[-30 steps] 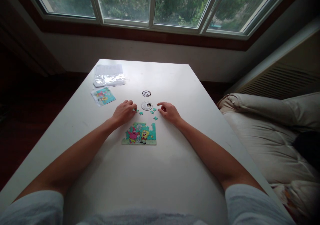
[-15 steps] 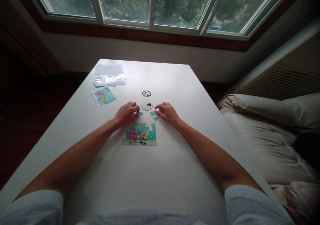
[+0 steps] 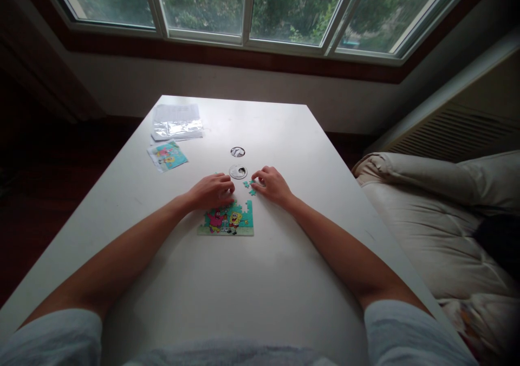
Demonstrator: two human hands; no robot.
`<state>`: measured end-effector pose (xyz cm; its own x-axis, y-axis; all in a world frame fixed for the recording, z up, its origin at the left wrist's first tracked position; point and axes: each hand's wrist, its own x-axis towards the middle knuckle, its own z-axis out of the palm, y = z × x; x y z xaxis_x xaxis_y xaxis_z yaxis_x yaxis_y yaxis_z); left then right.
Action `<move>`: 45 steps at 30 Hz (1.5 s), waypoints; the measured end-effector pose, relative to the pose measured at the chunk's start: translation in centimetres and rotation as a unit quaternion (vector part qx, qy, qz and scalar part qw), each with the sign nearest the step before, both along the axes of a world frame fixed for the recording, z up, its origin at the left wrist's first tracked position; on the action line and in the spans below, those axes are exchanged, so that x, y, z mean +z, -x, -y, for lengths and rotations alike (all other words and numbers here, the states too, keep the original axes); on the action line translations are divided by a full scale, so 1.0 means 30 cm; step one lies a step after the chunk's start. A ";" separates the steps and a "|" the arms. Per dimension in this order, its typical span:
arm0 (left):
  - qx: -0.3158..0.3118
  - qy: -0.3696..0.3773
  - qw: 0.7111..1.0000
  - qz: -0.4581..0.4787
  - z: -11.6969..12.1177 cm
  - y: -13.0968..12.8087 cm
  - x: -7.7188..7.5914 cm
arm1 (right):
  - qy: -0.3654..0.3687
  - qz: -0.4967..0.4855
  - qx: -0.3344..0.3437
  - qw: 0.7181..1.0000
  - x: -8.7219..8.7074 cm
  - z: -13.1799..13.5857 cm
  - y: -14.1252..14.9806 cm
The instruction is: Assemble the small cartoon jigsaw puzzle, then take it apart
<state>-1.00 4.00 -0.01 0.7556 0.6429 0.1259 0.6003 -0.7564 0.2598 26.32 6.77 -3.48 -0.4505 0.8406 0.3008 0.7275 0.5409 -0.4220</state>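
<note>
A mostly assembled cartoon jigsaw puzzle [image 3: 234,222] lies flat on the white table, with gaps along its upper edge. My left hand [image 3: 213,191] is over its upper left part, fingers curled together around a puzzle piece that they mostly hide. Just above the puzzle's right end, my right hand [image 3: 271,184] has thumb and forefinger closed on a small teal puzzle piece [image 3: 252,182]. Beside those fingertips lie other loose teal pieces [image 3: 246,184].
Past the hands, two round grommets [image 3: 238,171] are set in the tabletop [image 3: 276,133]. At the far left lie a picture card [image 3: 168,155] and a clear plastic bag with papers [image 3: 177,121]. A padded beige seat [image 3: 430,220] stands to the right, below the window [image 3: 244,8].
My left hand has moved right and toward me, from the loose piece beside it to the puzzle's upper edge. That piece no longer shows on the table. My right hand has barely moved.
</note>
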 end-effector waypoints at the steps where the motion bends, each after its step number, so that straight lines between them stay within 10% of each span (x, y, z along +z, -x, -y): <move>1: -0.005 0.002 1.000 0.000 0.000 0.000 0.000 | -0.002 0.003 0.003 1.000 0.002 0.002 0.001; 31: -0.024 0.048 0.998 0.028 0.001 0.001 -0.002 | 0.227 -0.162 0.109 0.954 0.059 0.107 0.102; 45: -0.040 0.038 0.996 0.066 -0.012 0.006 -0.031 | 0.146 -0.060 0.081 0.984 0.068 0.124 0.122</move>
<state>-1.18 4.36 -0.93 0.7844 0.5934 0.1807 0.4965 -0.7753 0.3904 22.67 3.04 -1.45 -0.5617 0.8191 0.1166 0.5766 0.4886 -0.6548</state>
